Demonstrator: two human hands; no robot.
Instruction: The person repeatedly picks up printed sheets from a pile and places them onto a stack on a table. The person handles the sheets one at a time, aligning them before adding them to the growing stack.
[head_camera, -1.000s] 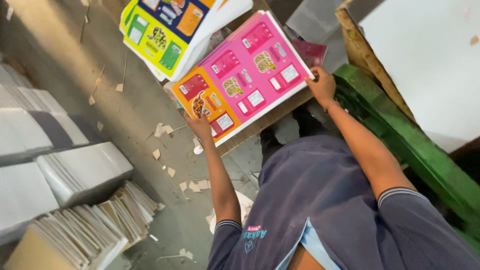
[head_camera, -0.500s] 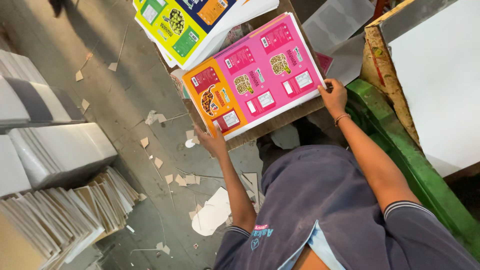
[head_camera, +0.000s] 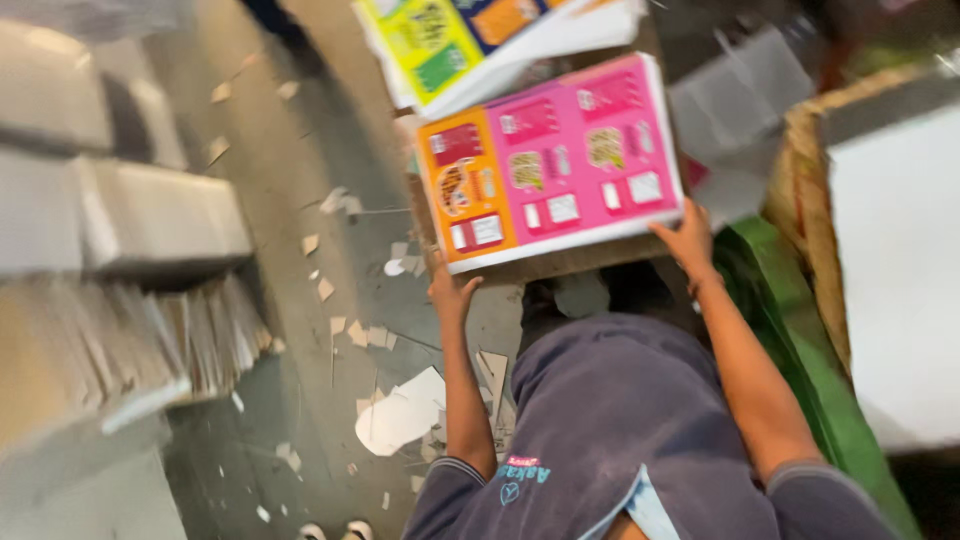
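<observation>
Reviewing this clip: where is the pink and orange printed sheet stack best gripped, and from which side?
Probably at its two near corners, from the person's side. The sheet stack is wide, flat and floppy; the left hand and right hand already meet that near edge, spread far apart.

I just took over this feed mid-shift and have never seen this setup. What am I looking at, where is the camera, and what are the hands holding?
There is no machine here: a person works with two bare hands. The one camera sits on the person's head and looks down, so you see their dark blue shirt and both arms reaching forward. The left hand and the right hand each have a grip on the near edge of a stack of pink and orange printed sheets, which rests on a brown board. Beyond it lies a second stack printed yellow and green. To the left stand piles of pale sheets, and paper scraps litter the grey floor. The picture is motion-blurred.
</observation>
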